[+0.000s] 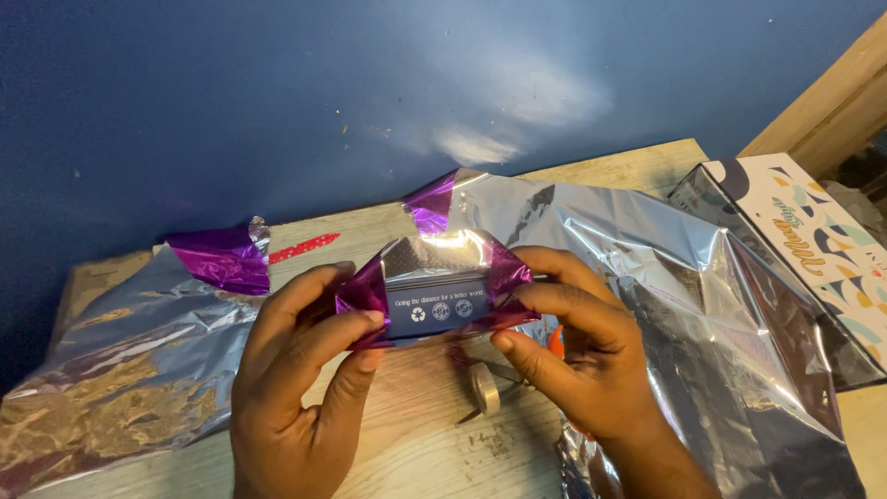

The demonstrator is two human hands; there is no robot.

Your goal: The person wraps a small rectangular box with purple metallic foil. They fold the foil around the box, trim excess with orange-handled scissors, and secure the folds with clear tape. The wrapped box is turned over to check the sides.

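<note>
Deep blue wall [277,102] fills the background behind a pale wooden table [416,444] with a worn, scuffed top. Two large crinkled sheets of silver foil wrap lie on it, one at the left [120,370] with a purple underside folded over at its corner, one at the right [665,277] draped toward a patterned cardboard box [813,240] at the table's far right edge. A small roll of clear tape [483,386] stands on edge on the wood just below the hands, close to the right thumb.

Held above the table between both hands is one small dark blue box [436,310], partly covered in foil that is silver outside and purple inside. The left hand [296,388] pinches the folded foil flap against the box's left end with thumb and fingers. The right hand [577,351] pinches the right end the same way, fingers over the top and thumb beneath.
</note>
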